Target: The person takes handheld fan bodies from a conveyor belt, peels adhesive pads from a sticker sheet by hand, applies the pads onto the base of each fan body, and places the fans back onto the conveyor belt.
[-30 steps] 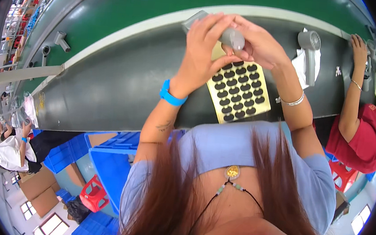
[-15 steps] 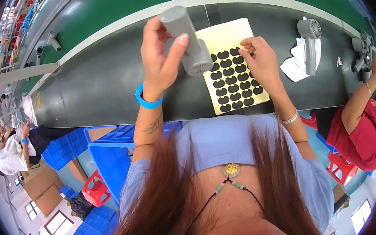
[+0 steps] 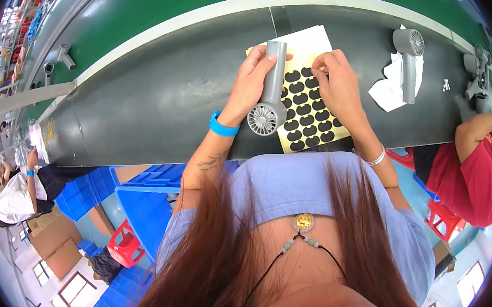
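My left hand [image 3: 251, 82] is wrapped around the handle of a grey handheld fan [image 3: 274, 77]. The fan's round grille faces up at the near end, and its handle points away from me. Beneath and to the right of it lies a pale yellow sheet [image 3: 310, 49] bearing rows of black rounded stickers [image 3: 303, 109]. My right hand [image 3: 339, 82] is over the sheet's right side, thumb and forefinger pinched beside the top row of stickers. Whatever sits between those fingertips, if anything, is too small to make out.
Another grey handheld fan [image 3: 410, 62] lies on white paper [image 3: 388, 84] to the right, with small white bits [image 3: 446, 85] beyond. More fans [image 3: 480, 71] are by a co-worker in red [image 3: 460, 178] at far right. A green conveyor belt [image 3: 200, 3] runs behind the dark worktop [image 3: 163, 93].
My left hand has moved right and lowered the fan, turning it so the grille now faces up near me. My right hand stays pinched by the top stickers, barely shifted.
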